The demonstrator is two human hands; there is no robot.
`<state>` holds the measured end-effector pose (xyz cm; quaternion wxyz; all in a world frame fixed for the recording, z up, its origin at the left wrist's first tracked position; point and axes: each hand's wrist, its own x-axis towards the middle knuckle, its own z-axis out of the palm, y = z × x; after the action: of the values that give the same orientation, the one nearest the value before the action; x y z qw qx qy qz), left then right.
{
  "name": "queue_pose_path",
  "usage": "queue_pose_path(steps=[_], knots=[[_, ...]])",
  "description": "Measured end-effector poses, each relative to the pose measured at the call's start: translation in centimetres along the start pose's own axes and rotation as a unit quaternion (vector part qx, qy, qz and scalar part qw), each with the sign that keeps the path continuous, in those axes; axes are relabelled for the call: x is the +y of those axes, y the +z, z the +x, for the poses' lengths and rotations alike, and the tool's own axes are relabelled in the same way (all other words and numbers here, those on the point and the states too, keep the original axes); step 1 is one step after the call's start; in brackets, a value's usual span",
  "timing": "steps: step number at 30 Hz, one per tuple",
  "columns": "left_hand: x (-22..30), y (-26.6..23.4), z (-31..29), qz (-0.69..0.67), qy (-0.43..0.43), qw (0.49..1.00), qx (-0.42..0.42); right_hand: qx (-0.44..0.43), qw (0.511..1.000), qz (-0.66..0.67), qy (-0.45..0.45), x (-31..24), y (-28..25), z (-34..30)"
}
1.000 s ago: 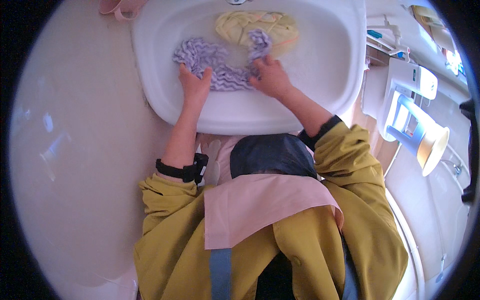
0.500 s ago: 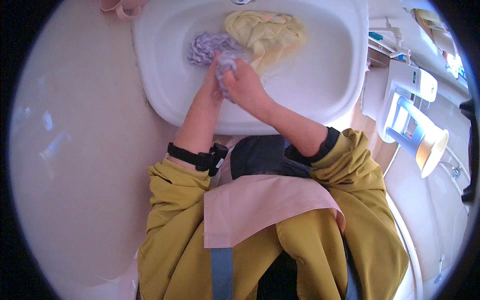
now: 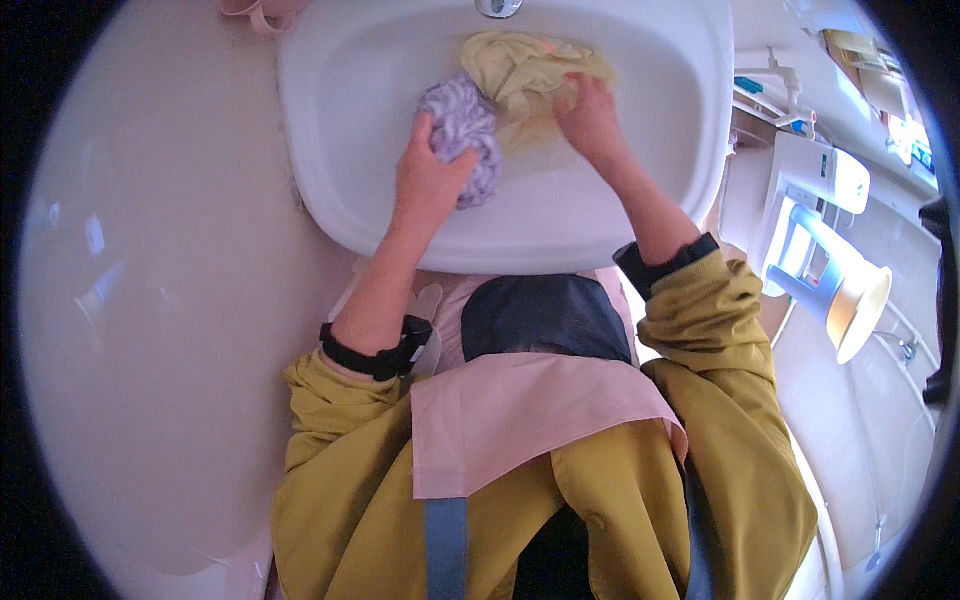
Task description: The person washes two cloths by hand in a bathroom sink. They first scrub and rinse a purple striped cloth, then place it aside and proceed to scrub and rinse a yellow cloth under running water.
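Note:
A bunched purple-and-white striped cloth is in the near left of the white sink. My left hand grips its near side, with thumb and fingers spread around the bundle. Beyond it, toward the tap, a crumpled pale yellow cloth lies wet in the basin. My right hand is at the right part of the yellow cloth, fingers bent and thumb apart from them. Its fingertips seem to touch the fabric, but I see no firm hold.
The white sink has a metal tap at its far edge. A pink mug stands at the upper left. To the right are white pipes, a white appliance and a blue-and-yellow stool.
My hands have come apart. The left keeps the purple cloth, now looser and spread upward; the right has let go of it and moved right to the yellow cloth.

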<state>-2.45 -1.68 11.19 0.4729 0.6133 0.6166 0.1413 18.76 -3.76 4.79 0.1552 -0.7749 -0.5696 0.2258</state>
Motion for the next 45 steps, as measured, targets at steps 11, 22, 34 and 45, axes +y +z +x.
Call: queue_pose_path(steps=[11,22,34,45], knots=[[-4.5,-2.4,3.4,0.322,0.151,0.891,0.283,-0.236,0.964,0.101,0.071,4.5,4.0,2.0],[-2.9,5.3,5.7,-0.598,-0.267,0.725,-0.214,-0.062,0.977,0.201,0.026,-8.5,-1.1,-4.7],[1.4,7.5,3.5,-0.586,-0.291,0.746,-0.13,-0.119,0.981,-0.062,0.137,0.3,0.1,1.9],[-10.8,8.4,7.0,-0.044,-0.094,0.995,0.003,-0.039,0.965,-0.214,-0.143,2.4,0.9,-2.7]])
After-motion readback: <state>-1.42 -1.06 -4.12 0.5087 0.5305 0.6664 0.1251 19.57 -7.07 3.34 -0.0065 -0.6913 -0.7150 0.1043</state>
